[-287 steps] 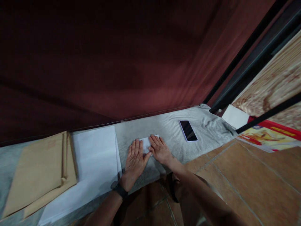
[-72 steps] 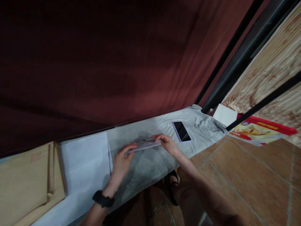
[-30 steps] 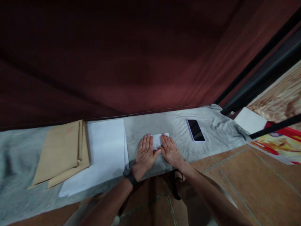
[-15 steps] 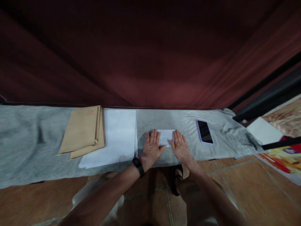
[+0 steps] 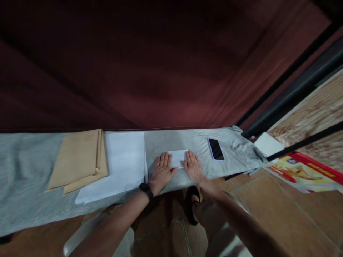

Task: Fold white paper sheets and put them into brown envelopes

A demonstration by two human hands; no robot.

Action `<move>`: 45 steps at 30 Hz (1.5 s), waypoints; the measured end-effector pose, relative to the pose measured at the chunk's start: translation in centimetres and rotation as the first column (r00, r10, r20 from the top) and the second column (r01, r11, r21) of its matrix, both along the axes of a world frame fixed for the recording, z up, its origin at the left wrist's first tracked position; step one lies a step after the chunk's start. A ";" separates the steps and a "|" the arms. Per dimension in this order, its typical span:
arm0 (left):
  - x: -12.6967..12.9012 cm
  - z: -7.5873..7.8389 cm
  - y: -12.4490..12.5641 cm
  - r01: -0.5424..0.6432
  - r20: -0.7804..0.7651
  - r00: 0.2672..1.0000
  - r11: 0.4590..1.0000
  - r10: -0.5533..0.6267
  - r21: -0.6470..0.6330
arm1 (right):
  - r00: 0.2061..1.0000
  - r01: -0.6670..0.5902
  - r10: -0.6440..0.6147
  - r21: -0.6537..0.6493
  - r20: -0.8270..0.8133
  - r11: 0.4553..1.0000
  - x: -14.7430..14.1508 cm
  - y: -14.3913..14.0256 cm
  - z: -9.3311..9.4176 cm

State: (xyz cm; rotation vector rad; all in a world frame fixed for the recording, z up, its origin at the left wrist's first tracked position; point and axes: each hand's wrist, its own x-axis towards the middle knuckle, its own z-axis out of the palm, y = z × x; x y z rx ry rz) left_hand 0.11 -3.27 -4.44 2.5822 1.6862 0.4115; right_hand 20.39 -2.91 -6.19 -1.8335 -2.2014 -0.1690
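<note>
A small folded piece of white paper [image 5: 177, 158] lies flat on the grey cloth [image 5: 160, 141]. My left hand [image 5: 163, 170] rests palm down over its left end, fingers stretched out and pointing away from me. Over the right end lies my right hand [image 5: 193, 167], also flat with its fingers extended. The paper's middle shows between the two hands; its ends are hidden beneath them. Left of my left hand is a stack of larger white sheets [image 5: 125, 160], partly covered by brown envelopes [image 5: 76, 157].
A phone with a purple edge [image 5: 215, 149] lies to the right on the cloth. Behind the narrow cloth-covered surface hangs a dark red curtain [image 5: 150, 89]. Dark bars [image 5: 281, 85], a white board [image 5: 268, 144] and a colourful printed box [image 5: 302, 171] are at the right.
The view has turned to the right, so everything on the cloth appears further left. Both hands stay flat on the folded paper.
</note>
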 end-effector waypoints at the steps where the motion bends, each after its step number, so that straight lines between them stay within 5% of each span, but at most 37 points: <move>1: -0.3 -0.2 0.1 0.016 0.015 1.000 1.000 -0.016 0.015 | 1.000 0.012 -0.012 -0.016 -0.010 1.000 0.0 -0.1 0.1; 15: -2.1 -1.0 0.9 0.025 0.039 0.999 0.990 -0.030 0.135 | 0.917 0.283 -0.315 -0.160 -0.244 0.946 -0.5 -0.9 3.5; 21: -2.1 -1.6 1.2 0.006 0.062 0.998 0.985 -0.017 0.174 | 0.679 0.304 -0.493 -0.402 -0.544 0.864 -0.9 -0.1 4.7; 25: -2.3 -1.4 1.0 0.036 0.091 0.995 0.988 -0.049 0.148 | 0.538 0.220 -0.495 -0.453 -0.682 0.864 -0.3 1.1 5.0; 33: -2.6 2.7 1.3 0.132 0.216 0.964 0.985 -0.154 0.113 | 0.213 -0.062 -0.454 -0.476 -0.865 0.877 0.2 1.9 6.0; 39: -4.1 6.2 3.3 -0.024 0.540 0.840 0.997 0.061 -0.074 | -0.071 -0.147 -0.323 -0.311 -0.944 0.939 0.4 2.1 7.0; 42: -4.0 7.2 3.5 0.004 0.678 0.719 0.975 0.153 -0.223 | -0.069 -0.109 -0.218 -0.210 -0.973 0.972 0.2 2.3 7.6; 45: -3.5 7.5 3.7 0.016 0.724 0.645 0.943 0.245 -0.334 | -0.088 -0.251 -0.219 -0.191 -0.972 0.949 0.1 2.1 7.9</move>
